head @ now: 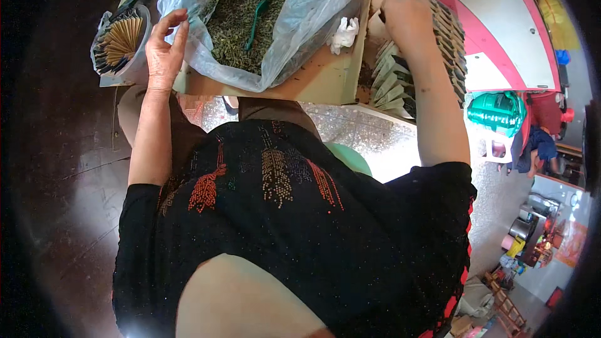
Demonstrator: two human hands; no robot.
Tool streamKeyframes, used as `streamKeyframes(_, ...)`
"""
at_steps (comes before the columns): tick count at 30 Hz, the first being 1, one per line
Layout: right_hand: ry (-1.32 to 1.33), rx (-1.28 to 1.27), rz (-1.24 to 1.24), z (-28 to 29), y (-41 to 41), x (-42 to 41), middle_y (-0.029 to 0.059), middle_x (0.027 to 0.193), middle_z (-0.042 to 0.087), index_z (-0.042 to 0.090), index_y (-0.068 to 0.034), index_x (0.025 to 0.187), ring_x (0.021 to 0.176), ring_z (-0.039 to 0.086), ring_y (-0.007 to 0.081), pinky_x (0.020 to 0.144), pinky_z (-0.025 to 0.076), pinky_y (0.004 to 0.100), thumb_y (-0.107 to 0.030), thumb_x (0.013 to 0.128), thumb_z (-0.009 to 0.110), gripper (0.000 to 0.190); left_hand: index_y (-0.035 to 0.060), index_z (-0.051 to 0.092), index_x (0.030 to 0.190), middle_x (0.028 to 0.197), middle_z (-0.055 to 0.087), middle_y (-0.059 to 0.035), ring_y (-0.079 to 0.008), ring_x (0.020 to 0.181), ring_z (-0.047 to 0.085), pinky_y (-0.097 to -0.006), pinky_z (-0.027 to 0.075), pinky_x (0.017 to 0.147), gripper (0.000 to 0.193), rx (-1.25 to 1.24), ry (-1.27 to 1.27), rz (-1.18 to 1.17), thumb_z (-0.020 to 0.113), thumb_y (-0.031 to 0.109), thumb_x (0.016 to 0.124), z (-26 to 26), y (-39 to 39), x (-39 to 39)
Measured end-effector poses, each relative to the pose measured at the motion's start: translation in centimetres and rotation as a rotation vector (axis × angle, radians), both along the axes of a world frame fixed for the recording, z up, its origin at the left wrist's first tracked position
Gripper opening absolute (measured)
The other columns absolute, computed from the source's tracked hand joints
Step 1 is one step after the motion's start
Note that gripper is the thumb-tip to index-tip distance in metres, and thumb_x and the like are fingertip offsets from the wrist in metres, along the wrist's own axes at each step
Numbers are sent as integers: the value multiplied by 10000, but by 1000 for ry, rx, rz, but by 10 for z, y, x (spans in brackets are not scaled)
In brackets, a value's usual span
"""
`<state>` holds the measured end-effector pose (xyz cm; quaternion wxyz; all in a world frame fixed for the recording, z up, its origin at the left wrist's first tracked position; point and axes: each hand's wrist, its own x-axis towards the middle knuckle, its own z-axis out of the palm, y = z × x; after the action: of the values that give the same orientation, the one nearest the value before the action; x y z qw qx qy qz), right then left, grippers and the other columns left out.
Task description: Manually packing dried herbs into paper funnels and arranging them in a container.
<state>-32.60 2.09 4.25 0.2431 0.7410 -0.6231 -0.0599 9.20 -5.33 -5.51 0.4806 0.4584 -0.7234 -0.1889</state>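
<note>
My left hand (166,51) is raised with its fingers apart, just left of a clear plastic bag (286,56) full of dried, chopped leaves (235,23). A green plastic spoon (256,26) lies on the leaves. At the upper right, my right hand (406,19) reaches over a wooden box (354,75) packed with rows of small folded paper pieces (392,82) with dark edges. Its fingertips are down among the paper and mostly hidden, so what they hold cannot be told. Beyond my left hand stands a plastic tub (136,70) holding a fan of brown paper pieces (123,40).
Crumpled white plastic (345,35) sits between bag and box. A pink-edged white cabinet (502,9) stands beyond the box at the right, with a green packed bag (497,110) on a white stool (498,150) below. Another person (540,150) is at the far right.
</note>
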Motion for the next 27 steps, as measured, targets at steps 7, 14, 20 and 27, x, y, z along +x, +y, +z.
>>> streamKeyframes(7, -20, 102, -104, 10, -26, -14, 207, 865, 648, 669, -41, 846, 832, 636, 384, 725, 494, 470, -81, 771, 494, 194, 93, 644, 1111, 1043, 673, -41, -147, 974, 603, -284, 447, 856, 245, 1, -5, -17, 645, 113, 866, 11, 9, 0)
streamKeyframes(14, -41, -80, -174, 97, 33, 48, 183, 885, 643, 652, -50, 914, 800, 618, 383, 720, 488, 438, -100, 796, 525, 180, 82, 604, 1174, 1106, 643, -69, -175, 1021, 583, -314, 439, 907, 375, -180, -85, -185, 699, 131, 815, 67, 38, -49)
streamKeyframes(20, -632, -148, 593, 77, 34, 117, 115, 749, 569, 608, -35, 860, 697, 574, 315, 633, 457, 364, -2, 761, 573, 111, 67, 486, 1313, 1243, 563, -77, -176, 1148, 506, -324, 387, 986, 623, 121, 69, -772, 749, 236, 773, 105, 51, -93)
streamKeyframes(27, -777, -121, 673, 56, 30, 126, 106, 747, 570, 632, -39, 862, 646, 570, 252, 590, 453, 296, 46, 742, 579, 156, 66, 543, 1236, 990, 619, -9, -82, 914, 534, -246, 446, 822, 417, 590, 243, -1046, 680, 198, 865, 85, 56, -93)
